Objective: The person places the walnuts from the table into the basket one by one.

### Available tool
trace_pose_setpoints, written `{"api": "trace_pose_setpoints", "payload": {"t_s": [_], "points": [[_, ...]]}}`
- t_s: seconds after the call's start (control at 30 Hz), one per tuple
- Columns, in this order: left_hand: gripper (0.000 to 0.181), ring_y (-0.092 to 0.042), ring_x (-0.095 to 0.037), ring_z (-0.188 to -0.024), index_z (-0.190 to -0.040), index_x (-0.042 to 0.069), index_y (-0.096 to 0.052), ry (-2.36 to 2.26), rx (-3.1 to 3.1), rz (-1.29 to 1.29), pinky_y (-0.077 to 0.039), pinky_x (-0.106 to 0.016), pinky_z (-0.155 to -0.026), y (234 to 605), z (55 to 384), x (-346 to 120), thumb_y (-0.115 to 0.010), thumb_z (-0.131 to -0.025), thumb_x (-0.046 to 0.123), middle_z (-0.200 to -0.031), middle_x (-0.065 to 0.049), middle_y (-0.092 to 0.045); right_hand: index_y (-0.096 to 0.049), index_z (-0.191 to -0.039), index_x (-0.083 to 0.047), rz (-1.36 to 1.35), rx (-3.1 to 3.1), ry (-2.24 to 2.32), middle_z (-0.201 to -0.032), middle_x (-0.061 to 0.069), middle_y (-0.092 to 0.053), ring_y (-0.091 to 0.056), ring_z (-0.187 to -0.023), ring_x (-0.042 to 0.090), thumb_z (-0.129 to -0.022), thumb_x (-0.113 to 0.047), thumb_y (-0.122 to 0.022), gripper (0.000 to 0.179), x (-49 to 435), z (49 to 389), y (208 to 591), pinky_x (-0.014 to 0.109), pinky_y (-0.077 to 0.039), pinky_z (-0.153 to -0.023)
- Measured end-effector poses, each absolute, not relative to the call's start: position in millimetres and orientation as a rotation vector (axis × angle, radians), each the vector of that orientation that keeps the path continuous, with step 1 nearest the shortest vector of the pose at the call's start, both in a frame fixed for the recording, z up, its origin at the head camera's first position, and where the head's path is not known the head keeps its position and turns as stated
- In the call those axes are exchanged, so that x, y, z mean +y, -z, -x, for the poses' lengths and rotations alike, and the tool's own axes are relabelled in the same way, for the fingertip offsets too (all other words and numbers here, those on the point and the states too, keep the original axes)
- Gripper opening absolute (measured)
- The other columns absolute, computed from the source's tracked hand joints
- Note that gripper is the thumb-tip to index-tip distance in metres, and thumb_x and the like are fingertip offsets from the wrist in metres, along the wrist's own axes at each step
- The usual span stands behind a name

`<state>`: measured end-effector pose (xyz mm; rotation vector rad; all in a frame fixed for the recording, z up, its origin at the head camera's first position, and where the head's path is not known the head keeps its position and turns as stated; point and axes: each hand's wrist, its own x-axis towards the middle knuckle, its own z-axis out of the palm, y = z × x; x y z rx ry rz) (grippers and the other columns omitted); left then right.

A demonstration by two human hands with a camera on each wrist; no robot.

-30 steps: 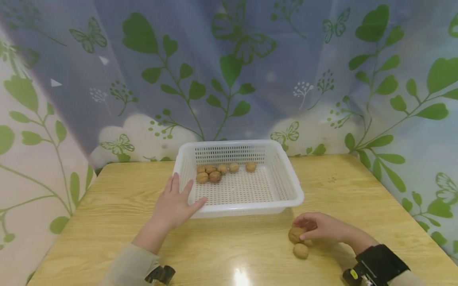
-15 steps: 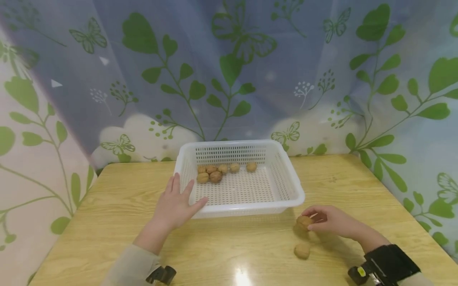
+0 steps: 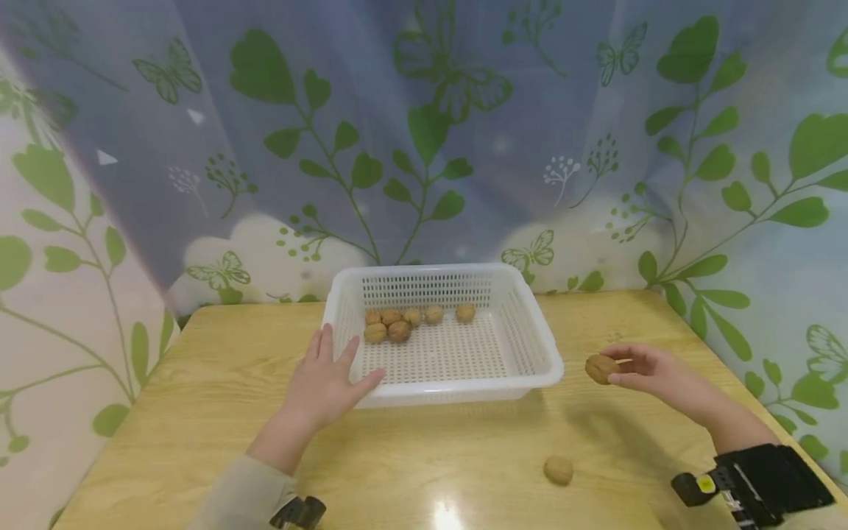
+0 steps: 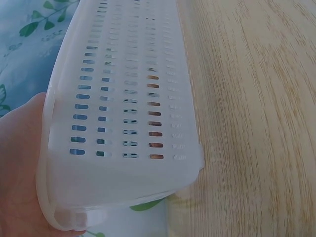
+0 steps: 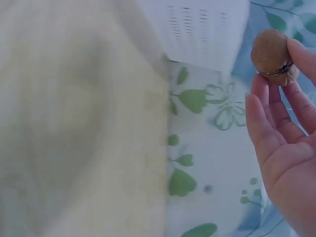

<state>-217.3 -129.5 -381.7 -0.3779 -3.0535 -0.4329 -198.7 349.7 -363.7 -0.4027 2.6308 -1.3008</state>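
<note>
My right hand (image 3: 669, 379) pinches a walnut (image 3: 601, 369) between thumb and fingers, raised over the wooden table to the right of a white plastic basket (image 3: 457, 385). In the right wrist view this walnut (image 5: 271, 53) shows a dark crack along its seam. My left hand (image 3: 324, 379) rests with spread, straight fingers on the basket's left rim. Several walnuts (image 3: 399, 331) lie inside, mostly grouped at the back left. Another walnut (image 3: 559, 470) lies on the table in front of the basket's right side. The left wrist view shows the slotted basket wall (image 4: 123, 98) up close.
The wooden table (image 3: 430, 456) extends around the basket, reflecting light near the front. Behind it hangs a curtain (image 3: 424, 184) with green leaves and butterflies. Each wrist carries a small camera, the right one on a black strap (image 3: 771, 478).
My right hand has lifted the walnut off the table and carried it right and away from me, leaving the other walnut behind. My left hand stays on the basket's rim.
</note>
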Motion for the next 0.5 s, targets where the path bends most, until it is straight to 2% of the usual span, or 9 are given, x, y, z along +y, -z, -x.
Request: {"api": "trace_pose_setpoints", "payload": {"t_s": [0.13, 0.23, 0.37, 0.5], "points": [[0.089, -0.004, -0.047, -0.136, -0.146, 0.008, -0.031, 0.427, -3.047, 0.378, -0.024, -0.062, -0.101, 384, 218, -130, -0.028, -0.086, 0.074, -0.149, -0.031, -0.003, -0.044, -0.132, 0.001, 0.407, 2.655, 1.303, -0.126, 0.021, -0.052, -0.054, -0.101, -0.002, -0.094, -0.024, -0.057, 0.047, 347, 208, 348, 0.026, -0.047, -0.082], [0.091, -0.005, -0.046, -0.137, -0.146, 0.008, -0.031, 0.421, -3.042, 0.372, -0.024, -0.062, -0.101, 385, 218, -131, -0.026, -0.085, 0.075, -0.149, -0.031, -0.003, -0.045, -0.132, -0.001, 0.433, 2.664, 1.303, -0.125, 0.019, -0.052, -0.056, -0.106, 0.008, -0.094, -0.026, -0.057, 0.047, 337, 214, 340, 0.028, -0.047, -0.084], [0.091, -0.004, -0.046, -0.137, -0.146, 0.008, -0.032, 0.422, -3.047, 0.37, -0.023, -0.061, -0.102, 386, 218, -131, -0.026, -0.085, 0.075, -0.15, -0.031, -0.003, -0.046, -0.131, -0.002, 0.467, 2.672, 1.289, -0.129, 0.018, -0.05, -0.053, -0.113, 0.026, -0.093, -0.027, -0.059, 0.047, 320, 220, 335, 0.036, -0.046, -0.088], [0.089, -0.004, -0.046, -0.137, -0.145, 0.008, -0.033, 0.435, -3.039, 0.379, -0.023, -0.061, -0.102, 386, 217, -130, -0.029, -0.086, 0.073, -0.15, -0.031, -0.004, -0.049, -0.129, -0.001, 0.491, 2.614, 1.334, -0.126, 0.015, -0.054, -0.052, -0.114, 0.031, -0.091, -0.026, -0.061, 0.047, 301, 229, 334, 0.043, -0.042, -0.092]]}}
